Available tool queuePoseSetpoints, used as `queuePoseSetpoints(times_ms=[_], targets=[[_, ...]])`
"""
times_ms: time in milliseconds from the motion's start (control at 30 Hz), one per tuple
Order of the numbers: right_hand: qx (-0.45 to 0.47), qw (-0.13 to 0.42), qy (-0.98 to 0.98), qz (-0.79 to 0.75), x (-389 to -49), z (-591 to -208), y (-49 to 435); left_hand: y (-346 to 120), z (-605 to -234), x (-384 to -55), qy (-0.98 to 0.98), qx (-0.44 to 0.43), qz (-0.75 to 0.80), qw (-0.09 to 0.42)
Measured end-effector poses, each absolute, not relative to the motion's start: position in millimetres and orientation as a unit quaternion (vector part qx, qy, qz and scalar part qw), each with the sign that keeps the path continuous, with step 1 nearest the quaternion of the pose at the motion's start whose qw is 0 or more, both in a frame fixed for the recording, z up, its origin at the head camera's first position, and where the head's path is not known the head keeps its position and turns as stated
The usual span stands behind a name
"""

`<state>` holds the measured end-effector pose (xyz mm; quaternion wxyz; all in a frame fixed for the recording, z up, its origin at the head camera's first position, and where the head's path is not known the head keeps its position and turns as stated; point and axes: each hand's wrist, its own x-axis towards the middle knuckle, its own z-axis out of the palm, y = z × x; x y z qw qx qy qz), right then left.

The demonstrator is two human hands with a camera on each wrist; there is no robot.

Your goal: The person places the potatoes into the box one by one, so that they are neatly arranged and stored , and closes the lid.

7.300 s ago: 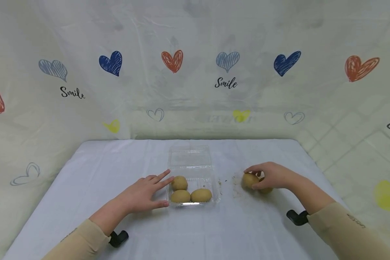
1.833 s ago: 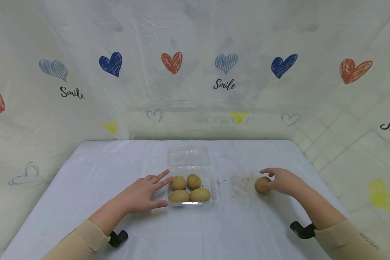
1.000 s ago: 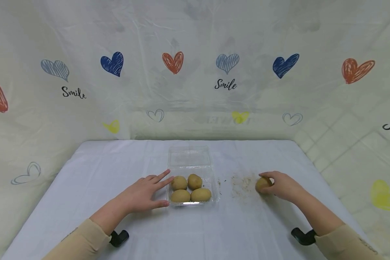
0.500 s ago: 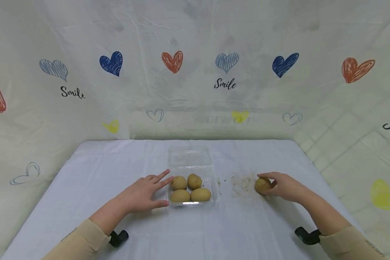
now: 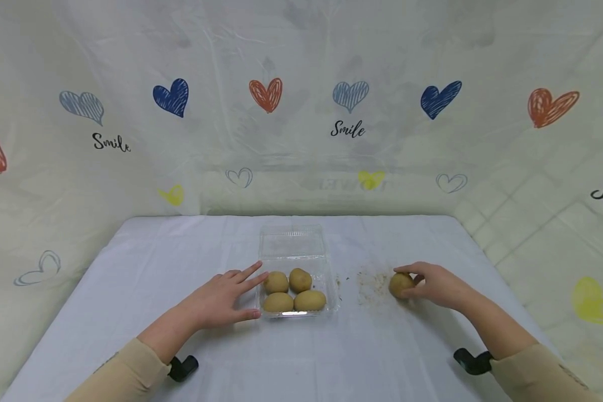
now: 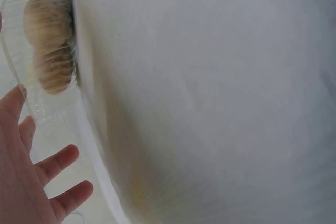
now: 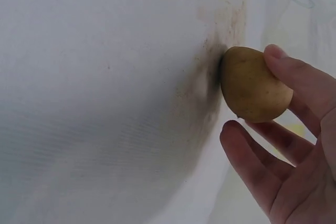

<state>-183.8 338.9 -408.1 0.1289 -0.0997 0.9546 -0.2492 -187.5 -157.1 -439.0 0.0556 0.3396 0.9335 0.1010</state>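
My right hand (image 5: 436, 286) holds a round yellow-brown potato (image 5: 400, 286) at the right of the table. In the right wrist view the thumb lies on top of this potato (image 7: 254, 85) and fingers reach behind and below it, close to the cloth. My left hand (image 5: 223, 298) lies at the left side of a clear plastic clamshell box (image 5: 324, 274), fingers straight and spread, fingertips right at its wall. Several potatoes (image 5: 309, 300) sit in two rows inside the box. Through the ribbed wall, the left wrist view shows potatoes (image 6: 48, 22) too.
The box's clear lid (image 5: 292, 241) is folded back, away from me. Brown crumbs of soil (image 5: 374, 287) are scattered on the white tablecloth (image 5: 301, 363) between box and right hand. A heart-print curtain (image 5: 301, 139) hangs behind the table.
Since the oldest frame, one potato has moved from the right side into the back row of the box. My right hand now holds the other one, shifted slightly left lately. My left hand stays put.
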Motion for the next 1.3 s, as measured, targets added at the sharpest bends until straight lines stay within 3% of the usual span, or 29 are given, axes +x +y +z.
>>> queuePoseSetpoints(times_ms=[867,1300], targets=[[-0.139,0.139,0.943,-0.268,-190.4,-410.0,330.9,-156.8,-438.0,-186.3,0.933,0.341,0.105,0.050],[-0.165,0.099,0.949,-0.248,-192.1,-409.8,330.6,-156.9,-439.5,-186.9,0.934,0.338,0.103,0.049]])
